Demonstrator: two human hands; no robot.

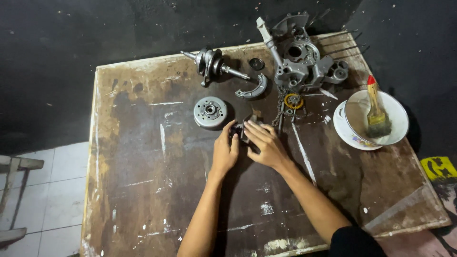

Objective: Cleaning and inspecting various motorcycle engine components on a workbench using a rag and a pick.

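Note:
Both my hands meet at the middle of a worn wooden table. My left hand and my right hand together grip a small dark metal part that is mostly hidden by my fingers. Just left of them lies a round grey flywheel. Behind it rest a crankshaft and a curved grey brake shoe. A chain with a yellow sprocket lies right behind my right hand.
A grey engine crankcase stands at the table's far edge, with a small dark ring beside it. At the right sits a white bowl on a plate, holding a paintbrush. White floor tiles lie left of the table.

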